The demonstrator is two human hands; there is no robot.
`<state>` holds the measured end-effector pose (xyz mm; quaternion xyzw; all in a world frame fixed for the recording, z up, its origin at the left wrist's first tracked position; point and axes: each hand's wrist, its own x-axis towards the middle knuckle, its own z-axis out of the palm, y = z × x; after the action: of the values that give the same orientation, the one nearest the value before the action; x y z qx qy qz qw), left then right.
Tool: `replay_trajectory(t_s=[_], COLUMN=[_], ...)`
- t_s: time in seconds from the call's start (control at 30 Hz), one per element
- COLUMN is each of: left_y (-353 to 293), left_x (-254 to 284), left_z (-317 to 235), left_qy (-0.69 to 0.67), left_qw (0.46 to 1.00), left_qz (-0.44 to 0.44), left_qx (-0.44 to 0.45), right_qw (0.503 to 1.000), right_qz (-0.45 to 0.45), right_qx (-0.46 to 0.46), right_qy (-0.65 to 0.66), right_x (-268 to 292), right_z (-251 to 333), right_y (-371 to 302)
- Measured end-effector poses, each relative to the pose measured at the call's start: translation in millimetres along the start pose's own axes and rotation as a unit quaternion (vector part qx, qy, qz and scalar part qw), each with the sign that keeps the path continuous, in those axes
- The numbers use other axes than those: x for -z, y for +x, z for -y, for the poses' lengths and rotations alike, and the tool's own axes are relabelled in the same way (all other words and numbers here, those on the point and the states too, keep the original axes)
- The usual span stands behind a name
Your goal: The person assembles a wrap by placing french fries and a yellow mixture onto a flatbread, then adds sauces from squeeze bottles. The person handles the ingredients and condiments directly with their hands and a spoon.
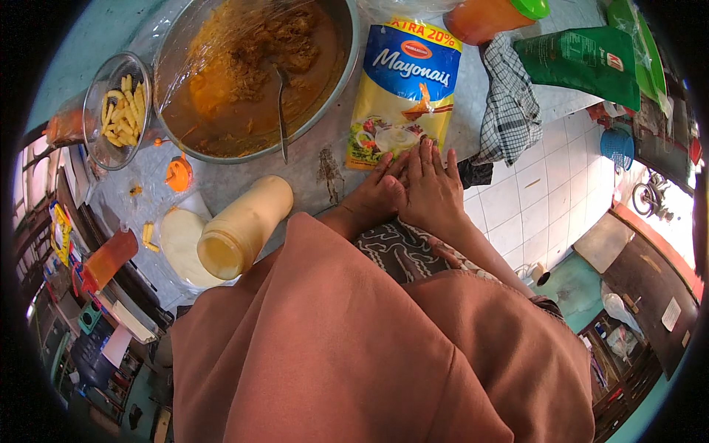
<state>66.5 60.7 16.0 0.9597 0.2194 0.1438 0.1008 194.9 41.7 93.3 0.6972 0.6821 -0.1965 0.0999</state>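
A yellow and blue sauce pouch [405, 81] lies flat on the grey counter [310, 173], its lower end toward me. Both my hands rest side by side on that lower end. My left hand [375, 198] lies flat with its fingers stretched onto the pouch's bottom edge. My right hand [432, 190] presses beside it, fingers spread slightly and fingertips on the pouch. Neither hand closes around anything. A loose brown garment covers my arms and the lower part of the view.
A large metal bowl [336, 88] of brown stew under cling film holds a spoon [281, 103]. A cream squeeze bottle [244, 225] lies uncapped beside a round white flatbread [181, 240]. Also here: glass bowl of yellow sticks [118, 111], orange cap [178, 174], checked cloth [509, 103], green pouch [583, 59], orange bottle [484, 18].
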Motion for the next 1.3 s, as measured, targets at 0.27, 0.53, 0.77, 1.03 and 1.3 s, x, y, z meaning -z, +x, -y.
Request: replay_trajectory(t_s=[0.27, 0.53, 0.77, 1.03, 1.3], left_y=[-7, -2, -3, -7, -3], left_x=[-5, 7, 10, 11, 15], left_z=[0, -2, -1, -3, 1], left_qy=[-0.068, -0.016, 0.006, -0.110, -0.079], left_qw=[0.997, 0.999, 0.999, 0.992, 0.992], left_qz=[-0.034, -0.040, -0.051, -0.045, -0.091], left_qx=[0.007, 0.006, -0.006, 0.030, 0.026], right_qw=[0.999, 0.992, 0.997, 0.978, 0.993], right_qz=[0.026, -0.097, -0.041, -0.112, -0.033], right_qx=[-0.021, 0.018, 0.007, 0.173, 0.107], right_qy=[-0.043, -0.076, -0.068, 0.033, -0.018], right_x=[23, -3, 21, -13, 4], right_z=[2, -19, -32, -11, -9], right_y=[23, 25, 53, -9, 23])
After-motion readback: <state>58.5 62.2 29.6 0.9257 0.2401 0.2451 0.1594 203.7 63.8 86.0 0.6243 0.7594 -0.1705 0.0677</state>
